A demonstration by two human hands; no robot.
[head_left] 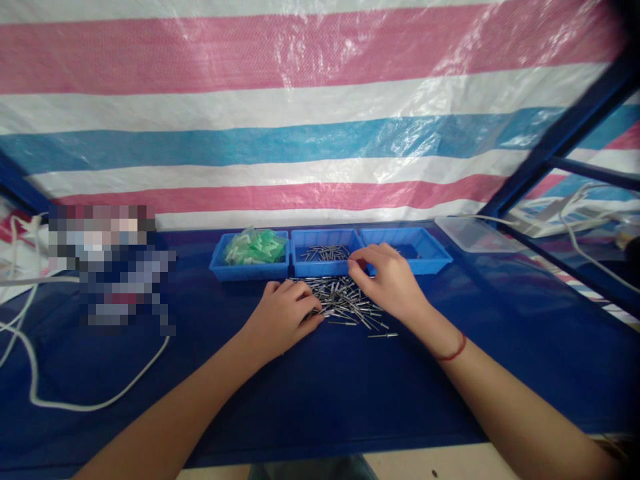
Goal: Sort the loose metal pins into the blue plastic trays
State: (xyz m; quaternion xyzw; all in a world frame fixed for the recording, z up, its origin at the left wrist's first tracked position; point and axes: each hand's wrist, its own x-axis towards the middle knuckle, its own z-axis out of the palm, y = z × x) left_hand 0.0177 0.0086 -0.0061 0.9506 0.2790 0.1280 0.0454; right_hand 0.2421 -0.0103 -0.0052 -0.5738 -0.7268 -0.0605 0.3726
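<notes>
A heap of small metal pins (345,303) lies on the dark blue table (320,387) in front of three blue trays. My left hand (284,317) rests on the heap's left edge, its fingers curled down onto the pins. My right hand (387,279) hovers over the heap's far right side, fingers bent and pinched near the front rim of the middle tray (326,268), which holds more metal pins. What each hand grips is hidden. The left tray (249,271) holds green plastic pieces. The right tray (417,257) is partly covered by my right hand.
A clear plastic tray (473,235) sits at the back right. White cables (75,400) loop over the left of the table, beside a blurred patch. A striped pink, white and blue tarp (300,133) hangs behind. A blue frame (550,147) rises at right.
</notes>
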